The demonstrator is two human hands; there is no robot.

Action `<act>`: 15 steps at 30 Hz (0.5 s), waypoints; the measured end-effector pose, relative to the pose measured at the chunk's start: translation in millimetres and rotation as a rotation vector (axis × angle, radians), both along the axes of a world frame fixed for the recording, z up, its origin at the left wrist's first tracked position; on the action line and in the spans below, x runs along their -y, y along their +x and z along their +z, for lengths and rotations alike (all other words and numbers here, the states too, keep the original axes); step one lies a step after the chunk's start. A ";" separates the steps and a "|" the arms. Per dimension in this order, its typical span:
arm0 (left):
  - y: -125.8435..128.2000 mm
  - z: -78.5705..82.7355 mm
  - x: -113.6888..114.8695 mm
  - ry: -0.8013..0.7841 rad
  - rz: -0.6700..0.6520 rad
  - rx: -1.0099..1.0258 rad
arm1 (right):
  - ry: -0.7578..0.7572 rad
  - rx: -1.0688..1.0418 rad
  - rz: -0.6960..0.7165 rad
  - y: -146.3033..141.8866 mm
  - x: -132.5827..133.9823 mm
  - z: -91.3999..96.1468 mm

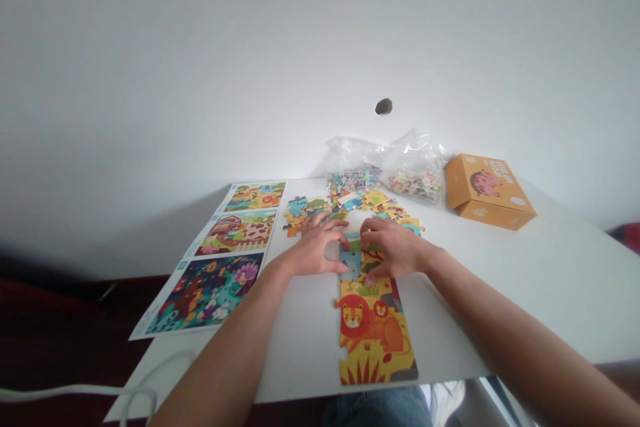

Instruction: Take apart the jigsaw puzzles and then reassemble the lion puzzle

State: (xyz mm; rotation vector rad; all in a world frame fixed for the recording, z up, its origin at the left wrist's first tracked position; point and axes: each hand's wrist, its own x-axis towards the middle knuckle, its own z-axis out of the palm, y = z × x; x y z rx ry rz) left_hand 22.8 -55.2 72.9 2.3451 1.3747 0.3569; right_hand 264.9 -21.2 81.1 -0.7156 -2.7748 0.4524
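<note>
A partly joined jigsaw (373, 333) with a lion picture lies on the white table (525, 280) in front of me. My left hand (317, 247) rests at its upper left edge, fingers curled and pinching a puzzle piece (351, 255). My right hand (393, 247) lies on the top of the jigsaw, fingers bent and pressing the pieces down. Loose puzzle pieces (350, 205) are scattered just beyond both hands.
A reference sheet (225, 257) with three colourful pictures lies to the left. Two clear bags of pieces (385, 170) stand at the back by the wall. An orange box (487, 192) sits at the back right. A white cable (75, 392) runs at lower left.
</note>
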 end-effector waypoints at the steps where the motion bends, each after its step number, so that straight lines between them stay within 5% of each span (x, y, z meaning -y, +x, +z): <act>1: -0.1 -0.2 0.0 -0.001 -0.001 0.000 | 0.002 -0.004 0.001 0.3 -0.3 -0.2; 15: 0.8 -0.2 0.2 0.000 0.001 -0.003 | -0.044 -0.097 0.004 11.0 -14.1 -3.9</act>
